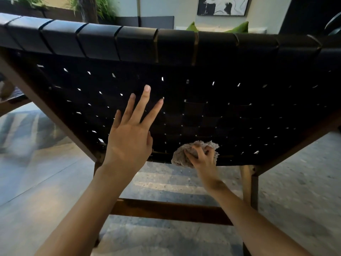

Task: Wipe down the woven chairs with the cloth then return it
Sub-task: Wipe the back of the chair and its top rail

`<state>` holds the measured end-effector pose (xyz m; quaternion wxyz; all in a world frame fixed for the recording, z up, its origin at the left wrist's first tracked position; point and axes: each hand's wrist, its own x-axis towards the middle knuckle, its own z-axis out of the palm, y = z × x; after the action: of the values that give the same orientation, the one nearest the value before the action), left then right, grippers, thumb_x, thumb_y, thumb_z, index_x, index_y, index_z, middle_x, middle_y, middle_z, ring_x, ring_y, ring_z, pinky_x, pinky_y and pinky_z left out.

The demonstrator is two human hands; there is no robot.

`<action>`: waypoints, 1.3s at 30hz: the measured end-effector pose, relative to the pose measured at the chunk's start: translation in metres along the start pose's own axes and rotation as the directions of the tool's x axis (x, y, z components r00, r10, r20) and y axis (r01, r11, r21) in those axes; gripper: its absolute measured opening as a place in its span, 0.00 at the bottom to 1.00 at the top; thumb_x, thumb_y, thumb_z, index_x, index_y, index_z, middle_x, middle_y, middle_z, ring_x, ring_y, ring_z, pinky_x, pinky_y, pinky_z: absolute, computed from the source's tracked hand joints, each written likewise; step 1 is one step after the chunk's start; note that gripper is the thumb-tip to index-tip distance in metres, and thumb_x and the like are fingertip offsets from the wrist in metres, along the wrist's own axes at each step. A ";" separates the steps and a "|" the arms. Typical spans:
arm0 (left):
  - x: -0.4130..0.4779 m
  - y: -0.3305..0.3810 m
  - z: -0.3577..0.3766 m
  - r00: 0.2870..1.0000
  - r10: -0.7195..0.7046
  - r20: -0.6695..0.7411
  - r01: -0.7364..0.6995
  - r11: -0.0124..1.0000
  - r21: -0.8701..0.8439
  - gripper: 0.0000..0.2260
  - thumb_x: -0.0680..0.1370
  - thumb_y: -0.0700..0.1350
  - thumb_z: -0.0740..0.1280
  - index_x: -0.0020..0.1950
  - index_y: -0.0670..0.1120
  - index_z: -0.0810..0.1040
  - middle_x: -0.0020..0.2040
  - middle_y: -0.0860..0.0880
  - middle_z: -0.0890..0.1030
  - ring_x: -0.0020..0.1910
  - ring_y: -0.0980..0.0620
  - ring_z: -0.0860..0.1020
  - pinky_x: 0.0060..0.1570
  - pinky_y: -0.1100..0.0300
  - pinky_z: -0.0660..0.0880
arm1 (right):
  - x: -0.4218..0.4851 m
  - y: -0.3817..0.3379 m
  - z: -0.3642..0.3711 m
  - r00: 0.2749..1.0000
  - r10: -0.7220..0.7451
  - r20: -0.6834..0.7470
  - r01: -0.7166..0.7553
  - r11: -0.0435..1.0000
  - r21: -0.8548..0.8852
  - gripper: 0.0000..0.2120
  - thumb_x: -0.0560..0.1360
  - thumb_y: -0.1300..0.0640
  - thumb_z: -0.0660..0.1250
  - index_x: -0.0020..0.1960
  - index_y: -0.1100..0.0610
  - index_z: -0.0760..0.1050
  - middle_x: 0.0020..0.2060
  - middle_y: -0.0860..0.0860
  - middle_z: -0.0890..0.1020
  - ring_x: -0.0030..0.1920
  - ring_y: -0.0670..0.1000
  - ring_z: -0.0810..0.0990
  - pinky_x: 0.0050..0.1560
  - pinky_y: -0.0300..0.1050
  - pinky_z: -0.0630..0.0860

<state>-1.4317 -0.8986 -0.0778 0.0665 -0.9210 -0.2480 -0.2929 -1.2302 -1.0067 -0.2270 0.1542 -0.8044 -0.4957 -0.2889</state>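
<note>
Cloth (180,156): pale, nubbly, crumpled into a wad with no clear long axis. It is bunched under the right grip (202,157), whose fingers curl round it and pinch it against the woven chair (239,111). The wad spills out left of and above those fingers, at the bottom edge of the weave.

Left grip (129,141): up and to the left of the right grip, fingers straight and spread, tips pointing toward the top rail. Palm faces the weave; cannot tell whether it touches.

Chair: black straps in a basket weave, light showing through small gaps. The panel's long axis runs across the view, left to right, and its strap-wrapped top edge lies beyond both grips. Brown wooden frame (166,209), with a crossbar below the wrists and a leg below and right of the right grip.

Floor (295,182): grey, speckled, stone-like. Room beyond the top rail: green cushions (239,27), framed black-and-white picture (222,5), leafy plants (105,6).
</note>
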 end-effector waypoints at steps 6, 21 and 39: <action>-0.003 -0.004 -0.009 0.998 0.059 0.000 -0.058 0.998 -0.037 0.37 0.79 0.42 0.60 0.75 0.61 0.36 0.76 0.53 0.32 0.76 0.49 0.37 0.74 0.46 0.47 | 0.006 0.004 -0.022 0.971 -0.103 0.215 0.084 0.992 0.098 0.23 0.76 0.66 0.65 0.69 0.52 0.72 0.66 0.54 0.64 0.62 0.59 0.63 0.62 0.52 0.72; -0.014 -0.025 -0.025 0.990 -0.063 -0.128 0.056 0.997 -0.059 0.33 0.75 0.36 0.65 0.77 0.51 0.57 0.79 0.47 0.45 0.77 0.43 0.43 0.72 0.41 0.51 | 0.097 -0.071 -0.158 0.696 -0.206 -0.688 0.183 0.977 -0.107 0.19 0.75 0.68 0.64 0.65 0.57 0.76 0.60 0.55 0.62 0.53 0.56 0.62 0.52 0.51 0.71; -0.016 -0.050 -0.003 0.995 -0.104 -0.003 0.103 0.993 -0.056 0.39 0.78 0.38 0.60 0.73 0.60 0.34 0.77 0.53 0.35 0.75 0.46 0.34 0.73 0.43 0.44 | 0.036 -0.064 0.005 0.965 -0.259 -0.033 0.237 0.921 -0.311 0.27 0.66 0.60 0.76 0.64 0.48 0.77 0.58 0.53 0.65 0.39 0.55 0.79 0.38 0.48 0.80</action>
<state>-1.4695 -0.8629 -0.0856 0.0263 -0.9075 -0.2870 -0.3056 -1.2732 -0.9490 -0.2109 0.0088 -0.7381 -0.5372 -0.4082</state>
